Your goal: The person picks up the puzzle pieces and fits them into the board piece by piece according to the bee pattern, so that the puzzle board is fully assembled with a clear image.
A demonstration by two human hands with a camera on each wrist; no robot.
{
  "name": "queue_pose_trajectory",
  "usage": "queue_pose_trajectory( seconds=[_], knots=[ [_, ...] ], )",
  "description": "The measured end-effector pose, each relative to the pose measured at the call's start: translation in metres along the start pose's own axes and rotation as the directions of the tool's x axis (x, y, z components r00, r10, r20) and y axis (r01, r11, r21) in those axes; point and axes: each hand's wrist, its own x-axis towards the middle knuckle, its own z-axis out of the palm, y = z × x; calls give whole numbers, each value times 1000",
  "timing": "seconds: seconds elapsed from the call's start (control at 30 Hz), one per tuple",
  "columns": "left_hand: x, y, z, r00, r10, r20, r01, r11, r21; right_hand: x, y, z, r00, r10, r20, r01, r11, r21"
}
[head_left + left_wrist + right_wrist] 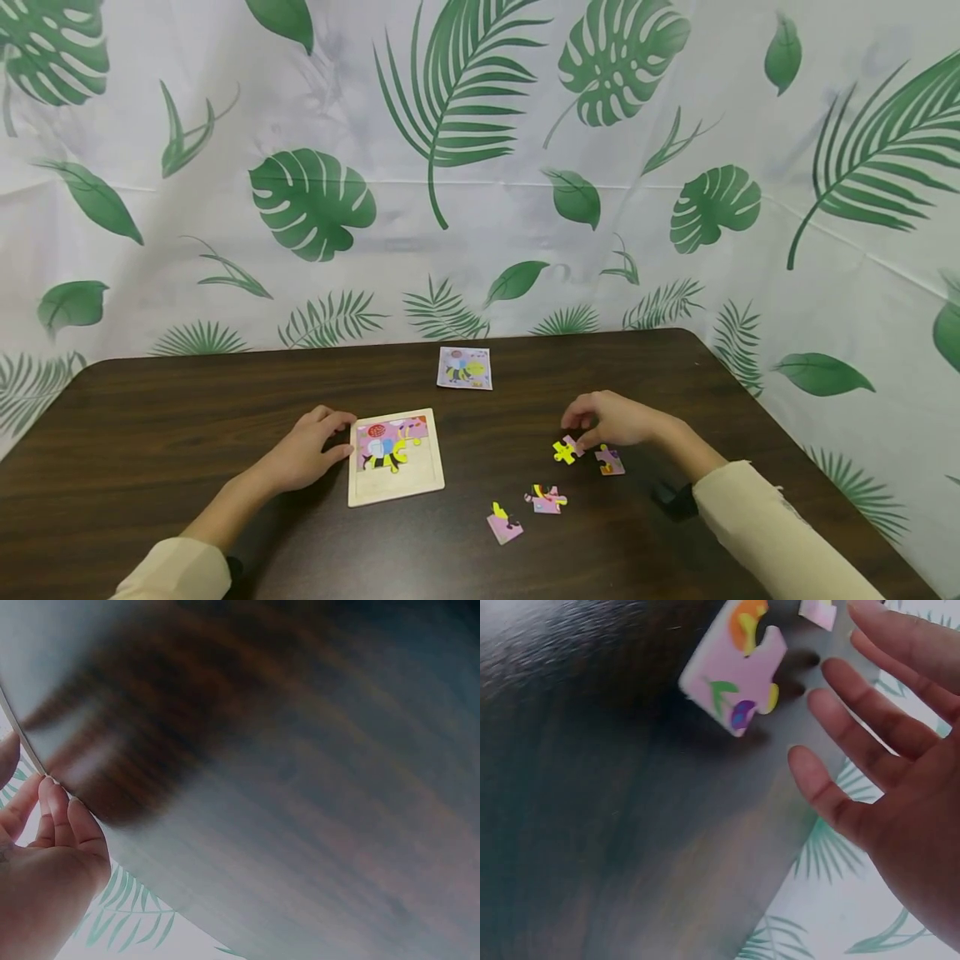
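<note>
Step, judged: pick-up. Left grip (309,446) relaxed at part-filled tray (420,475); right grip (618,418) at yellow puzzle piece (563,452) on counter (645,362) — pinched or merely touched, cannot tell. Next likely needs lifting, then turning to fit.

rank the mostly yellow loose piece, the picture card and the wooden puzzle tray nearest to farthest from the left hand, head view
1. Wooden puzzle tray: right beside the left hand, at its fingertips.
2. Picture card: beyond the tray, toward the table's far edge.
3. Mostly yellow loose piece: well to the right, by the right hand.
</note>
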Motion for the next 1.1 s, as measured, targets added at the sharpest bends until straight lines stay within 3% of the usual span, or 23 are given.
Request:
queue_pose_trajectory(
  seconds=[0.57, 0.8, 1.1],
  knots=[
    [-1, 1, 0, 1000, -12, 2, 12, 1000, -5, -10, 13, 18, 984, -145, -108, 142, 989, -29],
    [-1, 0, 0, 1000, 21, -1, -21, 1000, -12, -12, 11, 19, 991, -82, -104, 82, 997, -3],
    [-1, 0, 1, 1000, 10, -3, -10, 1000, -8, -11, 10, 22, 988, -86, -128, 85, 996, -13]
  ],
)
